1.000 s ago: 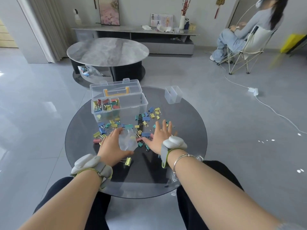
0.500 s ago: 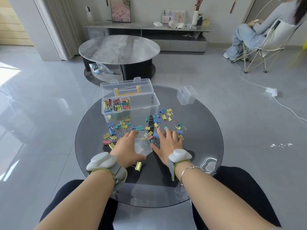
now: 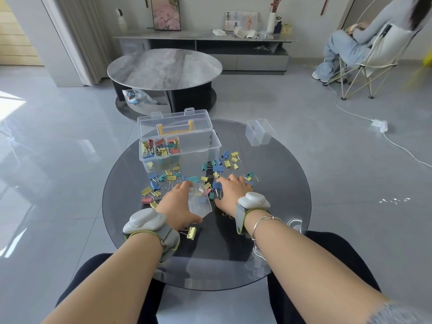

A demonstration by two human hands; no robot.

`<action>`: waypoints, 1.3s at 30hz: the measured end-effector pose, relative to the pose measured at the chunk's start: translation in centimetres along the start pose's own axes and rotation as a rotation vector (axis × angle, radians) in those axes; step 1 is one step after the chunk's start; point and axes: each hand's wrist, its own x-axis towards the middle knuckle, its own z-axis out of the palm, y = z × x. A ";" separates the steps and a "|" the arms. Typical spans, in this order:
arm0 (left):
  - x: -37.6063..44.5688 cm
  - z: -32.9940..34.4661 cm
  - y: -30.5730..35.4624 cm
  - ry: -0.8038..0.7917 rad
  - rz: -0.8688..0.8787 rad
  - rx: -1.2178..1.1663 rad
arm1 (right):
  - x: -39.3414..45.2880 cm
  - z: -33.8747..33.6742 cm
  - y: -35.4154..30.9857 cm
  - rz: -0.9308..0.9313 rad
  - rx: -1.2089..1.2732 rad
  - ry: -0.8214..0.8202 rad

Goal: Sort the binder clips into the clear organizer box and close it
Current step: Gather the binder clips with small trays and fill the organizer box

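Since 0.5 s ago: right hand (image 3: pixel 233 191) has closed from a flat spread into a curl over the loose binder clips (image 3: pixel 218 168), judged a scooping or gathering move; whether it actually pinches a clip cannot be told, since the fingertips are hidden. Left hand (image 3: pixel 178 206) unchanged, gripping a small clear tray (image 3: pixel 199 202), fingers over its far end and thumb at the near edge. Tray is tilted with its open mouth toward the right hand, touching the table (image 3: pixel 280 206), probably so clips can be swept straight in. Both forearms reach forward, palms down, wrists low over the glass, hands close together but not touching. Most clips lie scattered just beyond and to the left of the hands; one gold clip (image 3: pixel 190 232) sits near the left wrist. Clear organizer box (image 3: pixel 210 143) stands beyond the hands, lid open, some clips already in its left compartments. Second empty tray (image 3: pixel 259 132) sits well beyond the right hand.
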 end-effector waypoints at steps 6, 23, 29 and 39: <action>0.1 0.2 -0.1 0.001 -0.010 0.004 | -1.2 -0.8 0.1 -0.010 0.192 0.096; -0.3 0.7 -1.0 0.039 -0.044 -0.111 | -2.9 -3.0 -0.6 -0.097 0.773 -0.170; -0.2 0.7 -1.1 0.031 -0.042 -0.097 | -2.1 -2.0 3.3 -0.028 -0.089 -0.045; 1.1 0.0 0.4 -0.039 0.005 0.059 | -2.2 -0.4 3.0 -0.021 -0.121 -0.029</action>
